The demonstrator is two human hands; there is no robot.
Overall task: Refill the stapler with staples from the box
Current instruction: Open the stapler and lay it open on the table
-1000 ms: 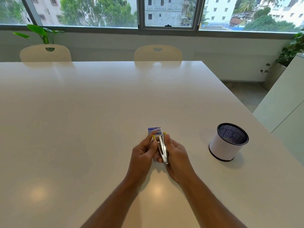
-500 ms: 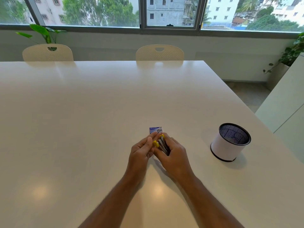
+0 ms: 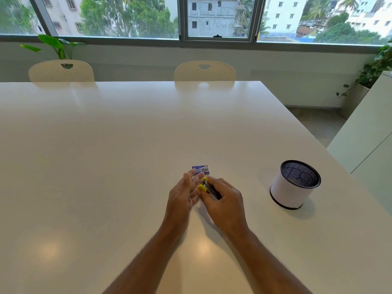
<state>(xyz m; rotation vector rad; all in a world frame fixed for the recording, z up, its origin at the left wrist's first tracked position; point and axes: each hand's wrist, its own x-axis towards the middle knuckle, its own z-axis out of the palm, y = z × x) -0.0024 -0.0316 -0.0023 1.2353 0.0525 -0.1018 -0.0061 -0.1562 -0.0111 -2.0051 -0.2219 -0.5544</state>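
A small metal stapler [image 3: 207, 187] with yellow ends is held in my right hand [image 3: 222, 198], tilted with its yellow tips pointing up and left. My left hand [image 3: 183, 192] is just to its left, fingers spread and extended, holding nothing; its fingertips are close to the yellow end. A small blue box of staples [image 3: 201, 169] lies flat on the white table [image 3: 106, 155] just beyond both hands, partly covered by my left fingertips. I cannot tell whether the box is open.
A white cup with a black mesh inside [image 3: 294, 184] stands on the table to the right of my hands. Two cream chairs [image 3: 204, 71] are at the table's far edge. A white cabinet [image 3: 364, 134] stands at the right.
My left hand has let go of the stapler and opened its fingers. My right hand has turned the stapler so that its yellow ends point left.
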